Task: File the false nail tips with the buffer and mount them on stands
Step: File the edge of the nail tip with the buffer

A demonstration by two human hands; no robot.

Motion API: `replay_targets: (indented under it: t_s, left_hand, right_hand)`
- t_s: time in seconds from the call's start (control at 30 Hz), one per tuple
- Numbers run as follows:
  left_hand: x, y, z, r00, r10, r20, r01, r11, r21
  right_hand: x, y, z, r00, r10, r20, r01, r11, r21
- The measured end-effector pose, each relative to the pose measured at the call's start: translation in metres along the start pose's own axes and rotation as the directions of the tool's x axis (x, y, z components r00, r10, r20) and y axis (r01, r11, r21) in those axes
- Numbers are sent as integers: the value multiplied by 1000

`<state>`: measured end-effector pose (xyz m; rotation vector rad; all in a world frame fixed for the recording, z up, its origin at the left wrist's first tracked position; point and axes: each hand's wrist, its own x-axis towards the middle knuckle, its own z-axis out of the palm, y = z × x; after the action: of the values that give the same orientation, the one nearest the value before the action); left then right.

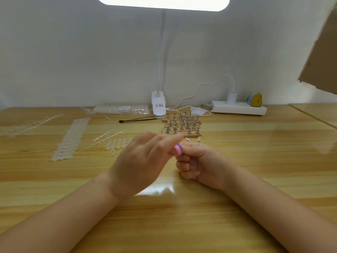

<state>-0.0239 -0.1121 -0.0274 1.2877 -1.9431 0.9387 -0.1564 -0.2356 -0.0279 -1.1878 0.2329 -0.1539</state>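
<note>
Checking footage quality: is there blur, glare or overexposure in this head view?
Head view: the left hand is motion-blurred at its fingers; the lamp head is blown out white; its glare reflects on the table below the hands; wide-angle distortion bends the table edges; the stands look fairly sharp.

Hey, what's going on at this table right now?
A person is working at a wooden table under a clip-on lamp. The right hand grips a pink and purple buffer, and the left hand meets it, blurred. Whether it holds a nail tip cannot be told. Rows of metal stands wait behind; clear tip strips lie at left.
</note>
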Motion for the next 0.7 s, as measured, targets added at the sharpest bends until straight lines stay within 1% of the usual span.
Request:
replay_targets:
  t_s: [0.07,0.1,0.17,0.23,0.27,0.37,0.4,0.43,0.5,0.57,0.6,0.63,0.7]
  left_hand:
    - [-2,-6,-5,998,-65,-19,66,997,32]
    - [-2,-6,-5,998,-55,-30,56,998,29]
    - [0,1,-1,998,39,-41,-38,999,4]
    - [1,9,4,993,120,-21,-120,993,1]
    - [1,8,4,994,111,-7,-111,994,9]
    - [-2,-3,-2,999,-41,-5,42,998,41]
    - [-3,-6,-4,998,-65,-2,65,997,50]
    - [-3,-7,-5,998,-56,-1,56,997,52]
    - [-3,-3,-3,999,30,-12,-30,999,26]
    - [-2,5,2,994,109,6,-110,994,17]
    - [-2,6,4,993,114,21,-114,993,27]
    - [-1,5,4,996,89,30,-90,995,37]
    - [-2,-3,-1,1000,-12,19,10,998,57]
  right_hand:
    - [0,0,1,1000,11,-12,-11,1000,13]
    - [0,1,1,1000,10,-10,-10,1000,8]
    - [-1,0,2,1000,-1,3,1,1000,-28]
    - [-2,-1,3,1000,-11,11,12,998,-62]
    - [-2,-2,3,1000,-7,9,8,998,-62]
    - [-2,-2,3,999,27,-24,-28,999,-40]
    - [-2,-2,3,999,31,-26,-32,999,-36]
    - [-2,-2,3,999,31,-28,-32,999,-37]
    - [-2,-2,2,999,24,-27,-25,998,-54]
    - [-3,-3,4,1000,12,-13,-13,996,-87]
    - [-3,-3,4,1000,6,-9,-6,996,-93]
    - [-3,-3,4,1000,8,-14,-9,997,-83]
    - [-3,-3,3,999,25,-25,-26,998,-56]
